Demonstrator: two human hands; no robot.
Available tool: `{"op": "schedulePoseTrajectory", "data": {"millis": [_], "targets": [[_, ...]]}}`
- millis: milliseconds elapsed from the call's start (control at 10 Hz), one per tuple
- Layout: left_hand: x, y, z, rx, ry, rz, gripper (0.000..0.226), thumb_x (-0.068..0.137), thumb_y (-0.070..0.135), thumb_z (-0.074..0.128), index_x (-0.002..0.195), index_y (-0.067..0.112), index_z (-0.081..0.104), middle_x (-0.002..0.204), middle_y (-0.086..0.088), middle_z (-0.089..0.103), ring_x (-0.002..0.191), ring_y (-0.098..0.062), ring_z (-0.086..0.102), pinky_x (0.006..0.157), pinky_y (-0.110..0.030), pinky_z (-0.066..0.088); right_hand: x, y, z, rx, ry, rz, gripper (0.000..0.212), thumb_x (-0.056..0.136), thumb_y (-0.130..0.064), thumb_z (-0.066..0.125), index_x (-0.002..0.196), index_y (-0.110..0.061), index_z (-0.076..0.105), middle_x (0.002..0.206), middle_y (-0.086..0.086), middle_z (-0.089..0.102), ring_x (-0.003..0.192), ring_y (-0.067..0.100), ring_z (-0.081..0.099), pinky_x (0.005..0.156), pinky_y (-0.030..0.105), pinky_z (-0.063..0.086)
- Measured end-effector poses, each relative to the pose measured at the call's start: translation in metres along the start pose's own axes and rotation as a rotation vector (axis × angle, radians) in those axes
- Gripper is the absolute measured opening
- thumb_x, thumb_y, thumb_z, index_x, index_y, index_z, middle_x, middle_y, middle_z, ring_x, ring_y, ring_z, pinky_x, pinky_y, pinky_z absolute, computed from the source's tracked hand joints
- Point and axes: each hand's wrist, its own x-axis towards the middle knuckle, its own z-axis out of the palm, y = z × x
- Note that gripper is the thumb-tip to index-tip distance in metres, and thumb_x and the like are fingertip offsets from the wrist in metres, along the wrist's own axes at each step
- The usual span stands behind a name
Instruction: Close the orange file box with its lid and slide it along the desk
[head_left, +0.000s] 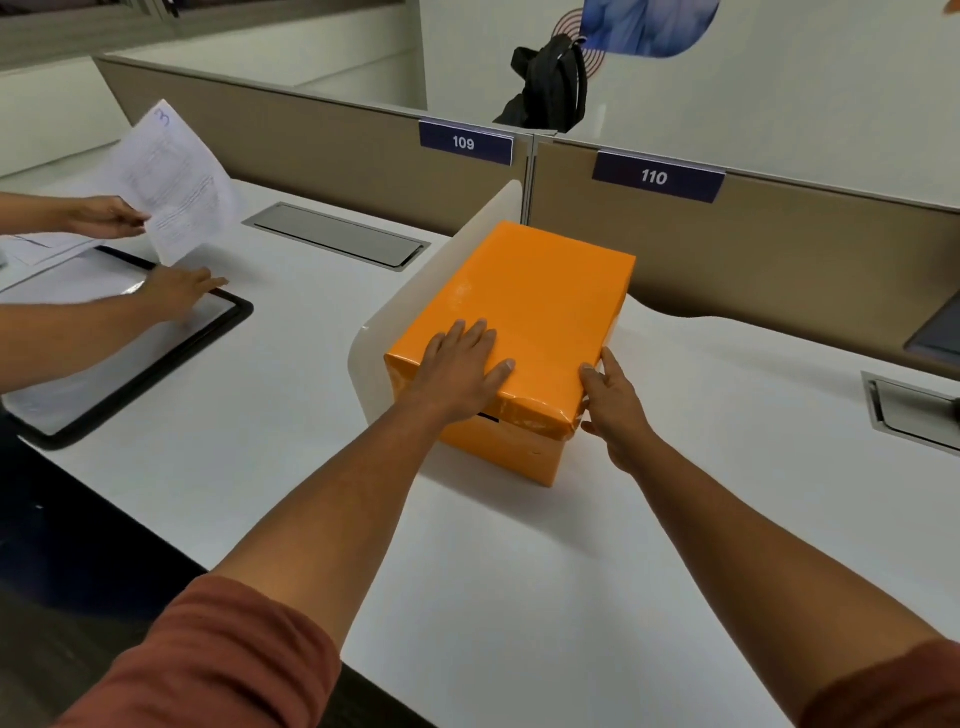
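Already lying flat and spread, fingers (480, 338) of the left hand (457, 366), pressing palm-down on the near end of the lid (524, 306) of the orange file box (511, 441), gripping nothing. Curling loosely round the box's near right corner, fingers (597, 384) of the right hand (618, 410), thumb up along the lid's right edge, touching the lid's rim and the wall below it, not closed in a full grasp. Sitting square on the box, the lid, its near rim a little crumpled, with only a small dark gap showing under that rim near the left wrist. Standing on the white desk (519, 571), the box, its left side just beside the curved white divider (441, 270), its far end near the tan partition (753, 244) labelled 110. Judging by this, finishing the closing step: seating the lid, not yet sliding. Calling next for a firm press over that gap, then a steady push with both hands low on the box, keeping it flat and clear of the divider. Working left of the divider, well apart from the box, another person's hands (176, 291) with papers (171, 176) and a black tray (228, 322).
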Motion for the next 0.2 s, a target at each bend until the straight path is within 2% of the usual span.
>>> {"op": "schedulePoseTrajectory", "data": {"millis": [100, 200], "targets": [[0.0, 0.005, 0.0, -0.008, -0.003, -0.013, 0.069, 0.102, 0.055, 0.026, 0.159, 0.017, 0.017, 0.169, -0.003, 0.007, 0.155, -0.026, -0.001, 0.124, -0.048, 0.003, -0.003, -0.004, -0.006, -0.082, -0.038, 0.002, 0.067, 0.098, -0.055, 0.038, 0.156, -0.034, 0.012, 0.16, 0.005, 0.032, 0.141, 0.035, 0.039, 0.11, 0.057, 0.037], [0.003, 0.011, -0.001, -0.07, -0.006, -0.068, 0.074, 0.101, 0.059, 0.025, 0.158, 0.014, 0.014, 0.168, -0.006, 0.005, 0.155, -0.028, -0.002, 0.123, -0.051, 0.002, -0.014, -0.006, -0.015, -0.277, 0.051, -0.052, 0.071, 0.098, -0.06, 0.028, 0.157, -0.026, 0.009, 0.164, 0.007, 0.022, 0.148, 0.033, 0.027, 0.115, 0.053, 0.027]]}}
